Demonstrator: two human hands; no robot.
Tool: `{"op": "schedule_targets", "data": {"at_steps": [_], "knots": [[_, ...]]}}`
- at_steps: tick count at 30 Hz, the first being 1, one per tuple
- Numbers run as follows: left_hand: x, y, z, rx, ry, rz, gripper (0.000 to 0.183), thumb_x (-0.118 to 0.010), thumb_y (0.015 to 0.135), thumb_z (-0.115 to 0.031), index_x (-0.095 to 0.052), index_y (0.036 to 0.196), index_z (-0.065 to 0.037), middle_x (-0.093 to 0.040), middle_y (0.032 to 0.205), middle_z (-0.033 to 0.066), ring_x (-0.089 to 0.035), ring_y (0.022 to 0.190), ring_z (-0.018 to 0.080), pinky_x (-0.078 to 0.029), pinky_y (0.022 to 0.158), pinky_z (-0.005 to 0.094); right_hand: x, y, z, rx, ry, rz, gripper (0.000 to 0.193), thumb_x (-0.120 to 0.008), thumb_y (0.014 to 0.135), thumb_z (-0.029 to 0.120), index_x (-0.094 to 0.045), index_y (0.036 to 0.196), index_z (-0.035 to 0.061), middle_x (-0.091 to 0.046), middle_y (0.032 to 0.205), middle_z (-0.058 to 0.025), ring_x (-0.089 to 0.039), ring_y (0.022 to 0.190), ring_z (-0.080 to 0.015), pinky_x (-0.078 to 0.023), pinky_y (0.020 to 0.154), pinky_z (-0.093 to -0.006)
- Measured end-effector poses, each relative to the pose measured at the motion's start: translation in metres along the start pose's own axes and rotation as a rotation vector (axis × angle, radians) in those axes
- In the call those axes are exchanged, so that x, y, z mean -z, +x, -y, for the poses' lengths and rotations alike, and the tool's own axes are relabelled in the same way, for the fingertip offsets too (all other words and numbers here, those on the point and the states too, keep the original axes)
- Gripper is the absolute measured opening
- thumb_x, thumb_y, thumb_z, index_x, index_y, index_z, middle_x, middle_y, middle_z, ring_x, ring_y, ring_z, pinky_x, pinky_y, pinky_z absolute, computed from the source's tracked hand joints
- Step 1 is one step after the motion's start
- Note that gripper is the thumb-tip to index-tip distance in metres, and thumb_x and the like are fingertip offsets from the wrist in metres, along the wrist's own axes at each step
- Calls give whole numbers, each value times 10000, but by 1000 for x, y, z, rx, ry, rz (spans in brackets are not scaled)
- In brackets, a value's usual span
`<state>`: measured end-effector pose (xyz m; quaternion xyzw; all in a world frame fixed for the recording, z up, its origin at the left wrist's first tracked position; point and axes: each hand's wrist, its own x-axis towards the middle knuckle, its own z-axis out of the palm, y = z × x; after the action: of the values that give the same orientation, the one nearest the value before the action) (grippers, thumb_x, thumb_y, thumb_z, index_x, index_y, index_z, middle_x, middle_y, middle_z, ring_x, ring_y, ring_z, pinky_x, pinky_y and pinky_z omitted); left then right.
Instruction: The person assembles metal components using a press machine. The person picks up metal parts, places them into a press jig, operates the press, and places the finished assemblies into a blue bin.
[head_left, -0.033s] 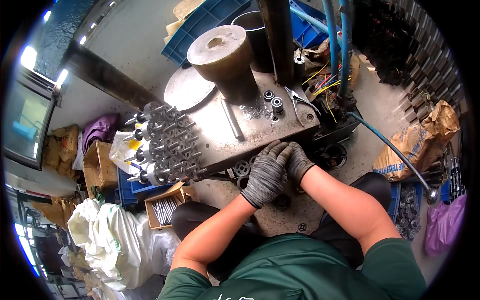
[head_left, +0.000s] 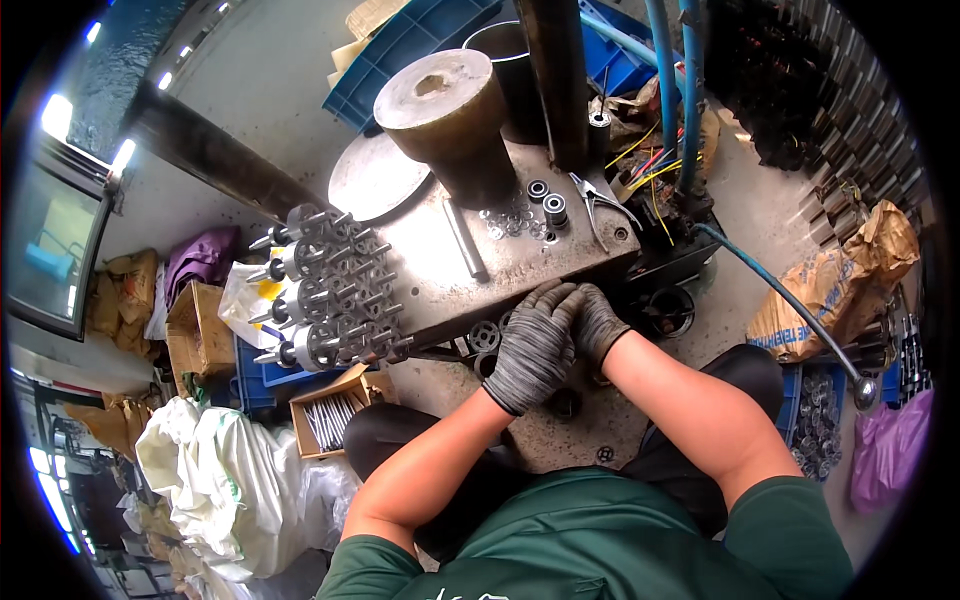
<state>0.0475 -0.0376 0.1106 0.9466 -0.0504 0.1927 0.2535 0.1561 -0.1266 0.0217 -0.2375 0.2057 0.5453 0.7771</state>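
My left hand [head_left: 533, 348] and my right hand [head_left: 598, 325], both in grey knit gloves, meet at the near edge of the metal work table [head_left: 470, 305]. The left lies partly across the right, its fingers pressed together. Both hands look closed, and whatever they may hold is hidden beneath them. Beyond them on the tabletop are circlip pliers [head_left: 598, 205] with splayed handles, two small bearings [head_left: 554, 206], scattered thin rings [head_left: 508, 222] and a steel rod [head_left: 464, 240]. Several metal shafts with round flanged bodies [head_left: 330, 290] stand grouped at the table's left.
A thick press ram [head_left: 445, 125] rises from the table beside a round plate [head_left: 378, 180]. A carton of metal pins [head_left: 328, 420] sits left of my knee. A ball-ended lever [head_left: 864, 392] reaches out on the right. White sacks [head_left: 220, 480] are heaped at lower left.
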Motion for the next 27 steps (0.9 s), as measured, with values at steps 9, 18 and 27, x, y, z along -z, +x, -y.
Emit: {"op": "schedule_targets", "data": {"at_steps": [9, 18, 27], "knots": [[4, 53, 44, 107, 408, -62, 508, -660, 943, -232, -596, 1399, -16, -577, 1461, 228, -474, 1415, 433, -345, 1209, 547, -25, -20, 3, 10, -233, 42, 401, -453, 1034, 197, -556, 1331, -53, -632, 1303, -253, -605, 1242, -382, -514, 1091, -551], [9, 20, 22, -21, 262, 11, 497, -672, 886, -199, -632, 1346, -16, -598, 1429, 217, -530, 1353, 416, -396, 1174, 536, -45, -36, 14, 76, -2625, 154, 385, -389, 1058, 237, -573, 1379, 130, -618, 1395, -125, -538, 1339, -282, -409, 1185, -421], [10, -14, 2, 43, -277, -254, 279, -628, 975, -47, -662, 1251, -23, -664, 1284, 159, -643, 1159, 308, -535, 987, 395, -3, -14, 12, 494, -1873, 104, 281, -472, 1026, 220, -591, 1203, 37, -663, 1193, -164, -658, 1056, -295, -574, 921, -418]]}}
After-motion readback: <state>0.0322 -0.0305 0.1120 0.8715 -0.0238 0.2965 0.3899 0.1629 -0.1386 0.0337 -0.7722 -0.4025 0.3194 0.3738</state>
